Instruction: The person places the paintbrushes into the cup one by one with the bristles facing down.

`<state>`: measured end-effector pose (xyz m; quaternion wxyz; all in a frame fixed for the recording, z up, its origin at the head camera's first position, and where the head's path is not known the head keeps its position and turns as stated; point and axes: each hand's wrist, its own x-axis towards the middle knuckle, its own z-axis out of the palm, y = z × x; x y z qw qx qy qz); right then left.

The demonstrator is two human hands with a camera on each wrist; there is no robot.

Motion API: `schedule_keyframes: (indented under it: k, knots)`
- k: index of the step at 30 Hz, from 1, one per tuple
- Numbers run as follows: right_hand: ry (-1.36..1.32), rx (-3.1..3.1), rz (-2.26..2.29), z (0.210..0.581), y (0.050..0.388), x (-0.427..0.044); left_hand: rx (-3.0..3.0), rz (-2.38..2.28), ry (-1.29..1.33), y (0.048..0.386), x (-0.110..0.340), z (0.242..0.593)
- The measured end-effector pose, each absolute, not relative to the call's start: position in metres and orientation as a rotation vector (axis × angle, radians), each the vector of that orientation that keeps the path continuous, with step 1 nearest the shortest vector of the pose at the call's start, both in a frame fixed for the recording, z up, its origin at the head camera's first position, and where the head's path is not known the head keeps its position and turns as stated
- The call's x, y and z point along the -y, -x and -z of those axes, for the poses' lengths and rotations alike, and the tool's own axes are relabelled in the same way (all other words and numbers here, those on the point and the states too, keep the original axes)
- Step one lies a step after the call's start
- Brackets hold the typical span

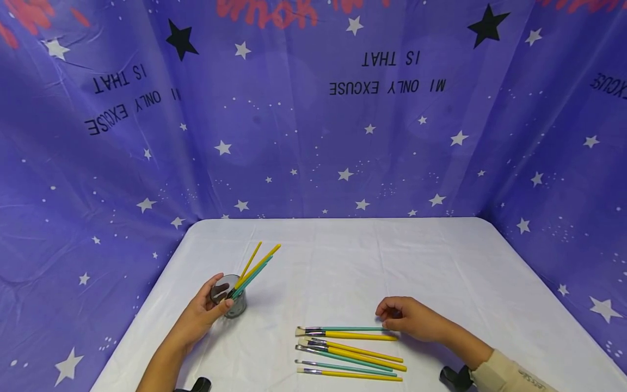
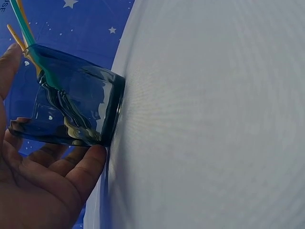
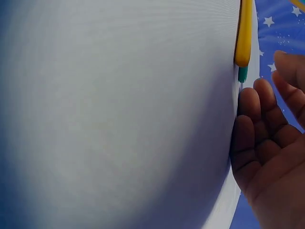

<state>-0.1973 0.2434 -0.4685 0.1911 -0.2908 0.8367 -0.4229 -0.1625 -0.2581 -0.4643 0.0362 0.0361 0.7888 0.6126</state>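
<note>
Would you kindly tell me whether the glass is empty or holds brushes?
The glass holds brushes: yellow and teal ones stick out above its rim.

Head view's lit pretty evenly, kinda bright, with soft shadows thrown on the white counter [image 1: 338, 267] by the left forearm [image 1: 168, 348] and a mild sheen picked up by the purple curtain [image 1: 303, 130]. Wrist cams are way dimmer: bright streaks are caught in the glass [image 2: 76, 102], the counter's washed into grey blur, and in the right one the edge is bowed, the right hand [image 3: 276, 152] shaded, the left border darkened blue.
</note>
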Motion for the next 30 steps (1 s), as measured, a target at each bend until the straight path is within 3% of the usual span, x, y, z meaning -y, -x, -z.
schedule_keyframes:
  k: [30]
  knots:
    - [0.964, -2.488, 0.886, 0.4706, 0.1995, -0.2361, -2.435, -1.874, -0.097, 0.1634, 0.2591, 0.4678]
